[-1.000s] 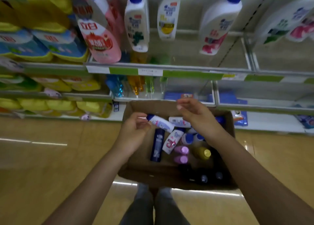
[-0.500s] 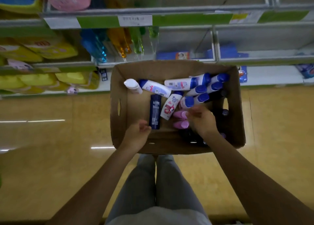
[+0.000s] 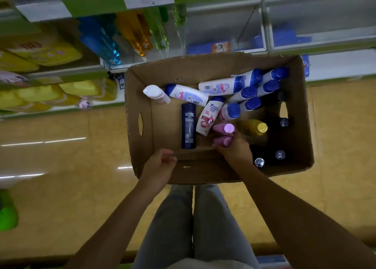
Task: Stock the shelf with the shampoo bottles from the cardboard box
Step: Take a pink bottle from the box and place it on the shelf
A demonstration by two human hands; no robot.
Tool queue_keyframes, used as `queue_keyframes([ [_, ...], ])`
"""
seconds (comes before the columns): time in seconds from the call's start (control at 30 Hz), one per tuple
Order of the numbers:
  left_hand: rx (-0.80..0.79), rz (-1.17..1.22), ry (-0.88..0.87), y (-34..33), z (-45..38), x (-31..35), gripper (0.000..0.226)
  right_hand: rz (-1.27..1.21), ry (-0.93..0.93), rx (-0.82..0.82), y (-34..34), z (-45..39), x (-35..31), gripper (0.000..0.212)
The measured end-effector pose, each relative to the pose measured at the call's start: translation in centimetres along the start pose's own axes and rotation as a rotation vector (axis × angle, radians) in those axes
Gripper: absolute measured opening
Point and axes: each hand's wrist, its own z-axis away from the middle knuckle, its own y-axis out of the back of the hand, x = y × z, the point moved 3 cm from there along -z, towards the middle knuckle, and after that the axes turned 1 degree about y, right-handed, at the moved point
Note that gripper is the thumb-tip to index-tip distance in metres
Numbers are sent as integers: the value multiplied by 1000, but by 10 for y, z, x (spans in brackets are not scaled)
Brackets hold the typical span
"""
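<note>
Fingers of right hand curling round the lower pink bottle in the box — pick is starting.
Left hand is hovering loosely curled at the near wall, gripping nothing, probably waiting to take a second bottle or steady the box. Pink pair is lying nearest the reach, so likely the easy first grab. White bottles are lying jumbled toward the far wall; dark ones are standing at right. Shelf is sitting just beyond the box, keeping transfers short.

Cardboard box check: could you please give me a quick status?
Right hand grips lower pink bottle in cardboard box. Left hand empty at near wall. Second pink bottle alongside.
</note>
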Motion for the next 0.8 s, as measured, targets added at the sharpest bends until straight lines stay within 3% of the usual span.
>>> queue_keyframes([
  [0.17,-6,-12,14,-2,0,-7,25,57,44,40,3,-2,4,44],
  [0.37,-22,5,-8,-6,6,0,23,54,158,62,40,24,-14,48],
  [0.63,-73,59,-113,7,28,43,26,93,236,-37,105,72,-71,33],
  [0.8,-163,131,-292,24,50,84,57,90,368,-114,144,99,-132,25],
])
